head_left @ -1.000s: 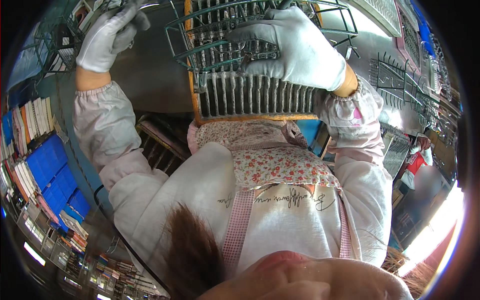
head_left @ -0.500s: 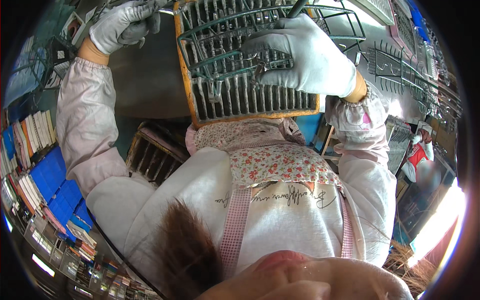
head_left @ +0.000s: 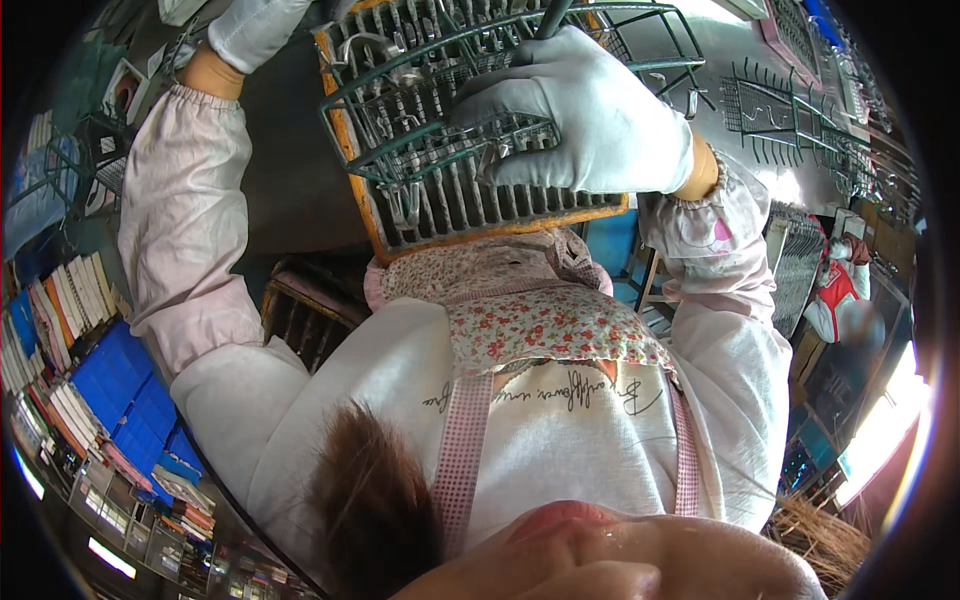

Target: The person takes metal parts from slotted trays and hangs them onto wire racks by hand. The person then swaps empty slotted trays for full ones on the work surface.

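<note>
My right hand [head_left: 595, 115], in a whitish glove, is closed around part of a dark green wire rack [head_left: 400, 145]. Small shiny metal hooks [head_left: 404, 205] hang from the rack's bars. Beneath it lies a slatted tray with an orange frame [head_left: 360, 205], its rows of bars coated grey. At the top left my left hand [head_left: 258, 35], gloved too, reaches up near the rack's far left side. The picture's upper edge cuts off most of its fingers, so I cannot see what they hold.
More wire racks with prongs [head_left: 770, 120] lie on the grey metal table [head_left: 690, 30] to the right. A second slatted tray [head_left: 305, 310] stands low beside my left elbow. Blue boxes [head_left: 125, 410] are stacked at far left. Another person in a red apron [head_left: 838, 290] is at far right.
My left hand has moved up and to the right, partly out of the picture. The rack, with my right hand on it, has shifted slightly left along with the tray in view.
</note>
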Demonstrator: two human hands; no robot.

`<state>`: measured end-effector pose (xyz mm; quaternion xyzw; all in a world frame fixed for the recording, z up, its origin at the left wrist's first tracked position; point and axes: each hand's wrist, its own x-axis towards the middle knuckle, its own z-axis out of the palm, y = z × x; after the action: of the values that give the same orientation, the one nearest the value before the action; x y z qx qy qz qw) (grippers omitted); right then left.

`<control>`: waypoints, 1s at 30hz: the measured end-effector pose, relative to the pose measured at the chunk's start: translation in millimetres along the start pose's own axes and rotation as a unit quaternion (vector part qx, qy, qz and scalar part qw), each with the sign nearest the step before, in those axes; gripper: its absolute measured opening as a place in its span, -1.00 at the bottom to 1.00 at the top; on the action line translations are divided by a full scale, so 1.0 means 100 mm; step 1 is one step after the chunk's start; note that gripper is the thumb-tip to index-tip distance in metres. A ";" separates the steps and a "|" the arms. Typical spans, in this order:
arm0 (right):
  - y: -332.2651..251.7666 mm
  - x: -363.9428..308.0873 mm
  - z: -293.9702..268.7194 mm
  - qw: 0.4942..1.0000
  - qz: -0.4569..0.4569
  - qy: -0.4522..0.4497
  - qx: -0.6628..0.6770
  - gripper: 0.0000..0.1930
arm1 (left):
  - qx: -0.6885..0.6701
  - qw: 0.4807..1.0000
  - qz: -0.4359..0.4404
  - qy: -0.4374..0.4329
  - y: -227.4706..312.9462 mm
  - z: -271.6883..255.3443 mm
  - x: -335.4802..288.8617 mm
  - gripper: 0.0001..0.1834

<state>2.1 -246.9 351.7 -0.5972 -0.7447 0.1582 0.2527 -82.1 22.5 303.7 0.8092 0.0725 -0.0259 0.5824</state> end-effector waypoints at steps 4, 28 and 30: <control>0.08 0.00 0.07 0.998 -0.025 0.043 0.036 -0.56 | -0.056 0.997 -0.056 -0.002 -0.05 0.10 0.13 -0.45; 0.12 -0.20 0.00 0.998 -0.002 0.044 0.038 -0.59 | -0.039 0.976 -0.203 -0.072 0.17 0.25 0.43 -0.52; 0.14 -0.27 -0.03 0.998 0.016 0.041 0.049 -0.59 | -0.044 0.975 -0.197 -0.095 -0.01 0.21 0.54 -0.54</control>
<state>19.4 -269.9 341.8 -0.6016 -0.7155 0.1742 0.3094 -28.3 7.9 289.2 0.7467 0.1764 -0.2135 0.6048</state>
